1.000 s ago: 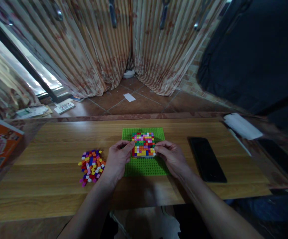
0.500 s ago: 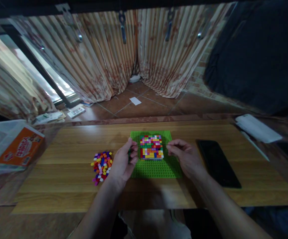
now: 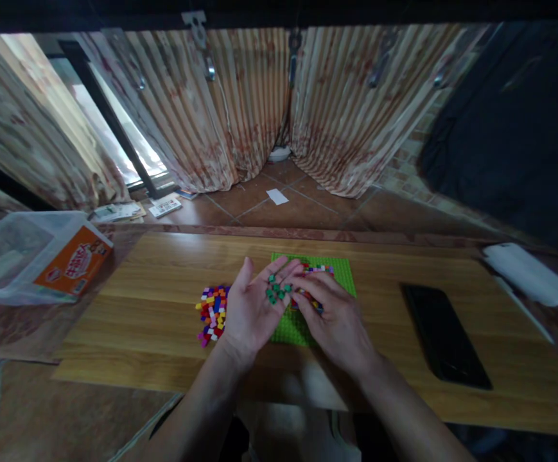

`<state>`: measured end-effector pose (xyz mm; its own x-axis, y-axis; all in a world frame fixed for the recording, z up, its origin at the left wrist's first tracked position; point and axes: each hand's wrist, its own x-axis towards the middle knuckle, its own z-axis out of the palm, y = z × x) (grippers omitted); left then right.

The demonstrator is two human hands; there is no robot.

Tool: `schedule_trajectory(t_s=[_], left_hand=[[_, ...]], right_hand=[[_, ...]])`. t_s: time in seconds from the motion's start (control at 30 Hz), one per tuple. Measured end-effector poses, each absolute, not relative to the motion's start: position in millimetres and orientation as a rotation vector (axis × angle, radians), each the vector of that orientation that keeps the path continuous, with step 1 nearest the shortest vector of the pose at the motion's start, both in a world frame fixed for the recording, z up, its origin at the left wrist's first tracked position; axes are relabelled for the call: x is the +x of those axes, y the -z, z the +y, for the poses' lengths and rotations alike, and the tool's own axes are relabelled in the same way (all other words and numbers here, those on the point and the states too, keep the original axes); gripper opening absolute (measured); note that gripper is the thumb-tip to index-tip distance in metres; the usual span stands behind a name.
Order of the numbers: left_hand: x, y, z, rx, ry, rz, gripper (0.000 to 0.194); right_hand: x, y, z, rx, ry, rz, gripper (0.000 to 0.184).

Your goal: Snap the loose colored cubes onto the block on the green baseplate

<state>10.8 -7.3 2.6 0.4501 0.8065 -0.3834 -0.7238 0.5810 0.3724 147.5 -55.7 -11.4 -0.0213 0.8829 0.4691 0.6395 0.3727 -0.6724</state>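
Note:
My left hand [image 3: 254,311] is turned palm up, holding several small green toy bricks [image 3: 277,290] on its palm and fingers. My right hand [image 3: 339,314] reaches across beside them, thumb and forefinger bent close together at the edge of the left palm. Whether a brick sits between those fingertips cannot be made out. Behind the hands lies a green studded baseplate [image 3: 347,273]. A multicoloured block of bricks [image 3: 324,269] stands on it, largely covered by my right hand. Left of my left hand is a pile of loose mixed bricks [image 3: 212,314] on the wooden table [image 3: 153,308].
A black phone [image 3: 445,333] lies to the right on the table. At the far right are a white flat object [image 3: 531,273] and a thin white stick [image 3: 524,309]. A clear plastic box [image 3: 23,256] with an orange label is at the left.
My left hand has turned from half curled to palm up, showing the green bricks. My right hand has moved left from the baseplate's right side to the left palm. The view has shifted left.

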Motion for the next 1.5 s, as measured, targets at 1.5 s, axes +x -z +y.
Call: schedule_trajectory(t_s=[1.5], left_hand=[[12.4, 18.5, -1.7, 0.384, -0.89, 0.964, 0.007]], right_hand=[[212.3, 24.1, -51.6, -1.589, -0.348, -1.724, 0.01]])
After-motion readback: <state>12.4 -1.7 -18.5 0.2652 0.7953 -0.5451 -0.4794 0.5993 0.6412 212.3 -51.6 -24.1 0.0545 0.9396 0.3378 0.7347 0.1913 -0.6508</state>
